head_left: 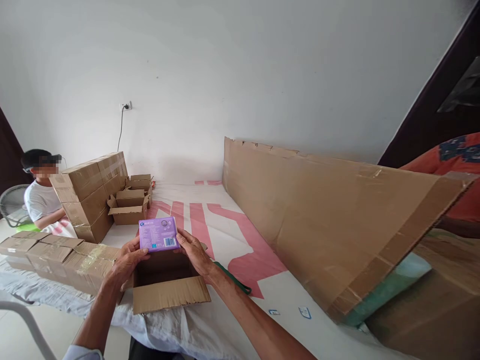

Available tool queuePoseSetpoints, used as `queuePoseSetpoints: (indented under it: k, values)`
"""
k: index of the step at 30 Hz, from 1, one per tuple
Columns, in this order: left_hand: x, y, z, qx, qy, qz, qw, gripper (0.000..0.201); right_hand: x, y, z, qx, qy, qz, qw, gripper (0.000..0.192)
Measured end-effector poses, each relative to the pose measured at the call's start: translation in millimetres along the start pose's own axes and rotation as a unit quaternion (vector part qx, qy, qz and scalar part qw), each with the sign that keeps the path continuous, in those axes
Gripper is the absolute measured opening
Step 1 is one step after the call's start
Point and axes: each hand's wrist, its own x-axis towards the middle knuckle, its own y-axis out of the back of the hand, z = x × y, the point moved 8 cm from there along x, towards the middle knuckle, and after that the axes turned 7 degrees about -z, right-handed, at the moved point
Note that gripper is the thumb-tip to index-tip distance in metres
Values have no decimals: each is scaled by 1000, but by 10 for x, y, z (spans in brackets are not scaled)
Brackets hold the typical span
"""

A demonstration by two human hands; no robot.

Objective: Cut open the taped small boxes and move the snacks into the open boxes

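Both hands, left (129,262) and right (195,254), grip purple pack (158,234) over open carton (171,296); taped boxes (88,192) far left, cardboard panel (318,225) right

I see a cardboard panel (318,215) toward the worktop's (287,325) right edge; a co-worker (42,201) past the left edge; a wall socket (123,107) ahead.

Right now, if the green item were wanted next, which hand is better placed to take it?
Probably the right hand: the green item lies beside its forearm, while the left hand is across the open box from it. Both hold the purple pack, so the left would need to keep it.
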Motion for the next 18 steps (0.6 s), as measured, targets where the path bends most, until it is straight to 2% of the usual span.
queuePoseSetpoints:
  k: [18]
  values:
    - [-7, 61, -66, 11, -6, -8, 1000, 63, -14, -10, -3, -8, 8, -10, 1000, 62]
